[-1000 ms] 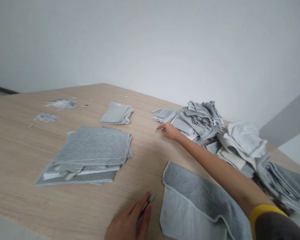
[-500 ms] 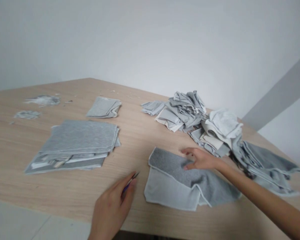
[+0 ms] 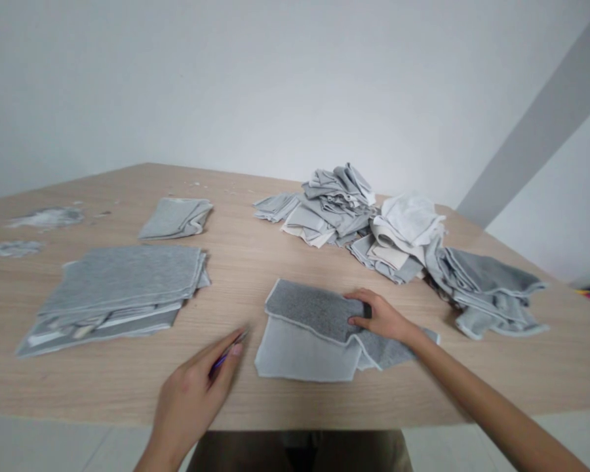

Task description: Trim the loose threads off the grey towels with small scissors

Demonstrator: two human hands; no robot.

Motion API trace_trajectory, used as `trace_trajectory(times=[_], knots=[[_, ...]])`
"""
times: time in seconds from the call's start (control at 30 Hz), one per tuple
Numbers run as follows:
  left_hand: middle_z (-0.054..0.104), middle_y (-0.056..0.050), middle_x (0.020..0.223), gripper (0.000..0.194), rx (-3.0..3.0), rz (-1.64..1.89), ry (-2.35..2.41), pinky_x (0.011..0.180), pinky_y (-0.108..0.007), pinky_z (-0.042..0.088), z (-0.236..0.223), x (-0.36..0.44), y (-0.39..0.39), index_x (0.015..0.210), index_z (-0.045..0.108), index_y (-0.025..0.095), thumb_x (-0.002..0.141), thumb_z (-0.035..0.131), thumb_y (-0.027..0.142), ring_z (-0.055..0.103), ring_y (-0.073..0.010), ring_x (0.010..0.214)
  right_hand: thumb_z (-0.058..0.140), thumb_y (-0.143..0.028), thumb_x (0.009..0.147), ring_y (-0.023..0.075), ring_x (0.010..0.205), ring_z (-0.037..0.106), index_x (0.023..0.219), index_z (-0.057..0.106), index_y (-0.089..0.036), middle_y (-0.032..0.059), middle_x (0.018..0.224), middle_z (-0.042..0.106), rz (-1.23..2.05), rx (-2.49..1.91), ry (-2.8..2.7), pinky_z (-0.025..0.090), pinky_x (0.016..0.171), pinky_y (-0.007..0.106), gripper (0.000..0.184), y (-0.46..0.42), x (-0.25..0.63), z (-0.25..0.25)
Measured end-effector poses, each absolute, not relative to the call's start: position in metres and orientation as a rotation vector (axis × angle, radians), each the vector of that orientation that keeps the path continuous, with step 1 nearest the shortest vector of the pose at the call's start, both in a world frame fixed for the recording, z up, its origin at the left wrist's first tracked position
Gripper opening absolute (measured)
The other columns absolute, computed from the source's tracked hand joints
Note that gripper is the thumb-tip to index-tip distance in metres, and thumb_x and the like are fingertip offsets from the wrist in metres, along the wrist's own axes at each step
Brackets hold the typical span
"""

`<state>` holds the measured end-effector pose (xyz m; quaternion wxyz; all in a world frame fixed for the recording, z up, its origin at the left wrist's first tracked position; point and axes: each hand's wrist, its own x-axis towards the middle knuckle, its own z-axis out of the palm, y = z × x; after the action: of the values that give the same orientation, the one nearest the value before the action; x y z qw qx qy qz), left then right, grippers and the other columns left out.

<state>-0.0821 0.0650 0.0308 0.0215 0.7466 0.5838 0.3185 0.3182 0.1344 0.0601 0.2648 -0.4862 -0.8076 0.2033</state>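
Before me on the table lies a dark grey cloth (image 3: pixel 312 309) with pale stitched edges, partly over a lighter grey cloth (image 3: pixel 305 354). My right hand (image 3: pixel 376 314) is curled on the dark cloth near its far edge, thumb on top and fingers at the edge; what lies beneath the fingers is hidden. Left of the cloths, my left hand (image 3: pixel 196 387) is closed around a small pointed tool (image 3: pixel 221 360) with a purple handle and a metal tip. The tool's exact kind is hidden by the fingers.
A stack of grey cloths (image 3: pixel 122 275) lies to the left, with a smaller folded stack (image 3: pixel 172 218) behind it. Lint scraps (image 3: pixel 49 217) are at the far left. Heaped grey cloths (image 3: pixel 337 203), white cloths (image 3: pixel 413 219) and a draped grey pile (image 3: pixel 491 282) fill the back right.
My right hand has come down onto the dark grey cloth, its fingers now at the far edge. The view has turned slightly to the right. My left hand keeps the tool.
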Motion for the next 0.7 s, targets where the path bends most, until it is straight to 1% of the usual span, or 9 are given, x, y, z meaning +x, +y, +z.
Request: trace_trajectory(times=[0.13, 0.23, 0.33, 0.43, 0.5, 0.57, 0.7], knots=[[0.075, 0.002, 0.121, 0.043, 2.447, 0.985, 1.689, 0.096, -0.032, 0.057, 0.03, -0.075, 0.063, 0.126, 0.067, 0.031, 0.095, 0.05, 0.056, 0.073, -0.0211, 0.106, 0.07, -0.021, 0.084, 0.0267, 0.115, 0.064, 0.128, 0.066, -0.023, 0.0107, 0.119, 0.069, 0.462, -1.262, -2.125, 0.049, 0.105, 0.046, 0.044, 0.122, 0.323, 0.062], [0.076, 0.0, 0.117, 0.043, 2.52, 1.019, 1.565, 0.092, -0.03, 0.059, 0.028, -0.066, 0.059, 0.123, 0.069, 0.03, 0.091, 0.058, 0.056, 0.075, -0.0212, 0.101, 0.065, -0.02, 0.089, 0.0256, 0.116, 0.064, 0.125, 0.067, -0.024, 0.0105, 0.123, 0.068, 0.398, -1.254, -2.056, 0.05, 0.105, 0.045, 0.037, 0.105, 0.329, 0.062], [0.077, 0.0, 0.115, 0.043, 2.506, 0.959, 1.489, 0.088, -0.028, 0.06, 0.029, -0.059, 0.055, 0.122, 0.07, 0.031, 0.086, 0.065, 0.055, 0.076, -0.0214, 0.096, 0.064, -0.021, 0.09, 0.0257, 0.117, 0.064, 0.121, 0.069, -0.024, 0.0106, 0.125, 0.067, 0.351, -1.268, -2.0, 0.051, 0.105, 0.045, 0.031, 0.083, 0.334, 0.063], [0.078, 0.0, 0.112, 0.04, 2.369, 0.853, 1.475, 0.085, -0.026, 0.061, 0.032, -0.063, 0.053, 0.12, 0.071, 0.031, 0.086, 0.067, 0.052, 0.077, -0.0207, 0.094, 0.065, -0.025, 0.09, 0.026, 0.116, 0.065, 0.119, 0.07, -0.025, 0.0102, 0.124, 0.068, 0.356, -1.293, -1.981, 0.052, 0.103, 0.046, 0.029, 0.06, 0.33, 0.067], [0.079, 0.0, 0.109, 0.038, 2.253, 0.804, 1.473, 0.083, -0.024, 0.06, 0.035, -0.07, 0.053, 0.118, 0.072, 0.03, 0.087, 0.066, 0.05, 0.077, -0.0202, 0.092, 0.068, -0.029, 0.089, 0.0268, 0.116, 0.065, 0.119, 0.07, -0.026, 0.0098, 0.124, 0.069, 0.366, -1.311, -1.981, 0.053, 0.102, 0.047, 0.03, 0.049, 0.322, 0.069], [0.079, 0.0, 0.11, 0.036, 2.175, 0.742, 1.473, 0.082, -0.023, 0.06, 0.037, -0.078, 0.055, 0.118, 0.072, 0.029, 0.088, 0.065, 0.049, 0.077, -0.0201, 0.092, 0.072, -0.031, 0.086, 0.0284, 0.117, 0.064, 0.122, 0.069, -0.027, 0.0101, 0.126, 0.068, 0.364, -1.326, -1.993, 0.052, 0.102, 0.049, 0.036, 0.041, 0.312, 0.068], [0.079, 0.0, 0.11, 0.035, 2.129, 0.621, 1.497, 0.081, -0.023, 0.059, 0.04, -0.087, 0.056, 0.117, 0.072, 0.029, 0.088, 0.064, 0.046, 0.076, -0.0194, 0.091, 0.077, -0.029, 0.081, 0.0307, 0.12, 0.061, 0.124, 0.066, -0.024, 0.0123, 0.13, 0.065, 0.321, -1.329, -2.008, 0.051, 0.102, 0.053, 0.044, 0.033, 0.285, 0.062]])
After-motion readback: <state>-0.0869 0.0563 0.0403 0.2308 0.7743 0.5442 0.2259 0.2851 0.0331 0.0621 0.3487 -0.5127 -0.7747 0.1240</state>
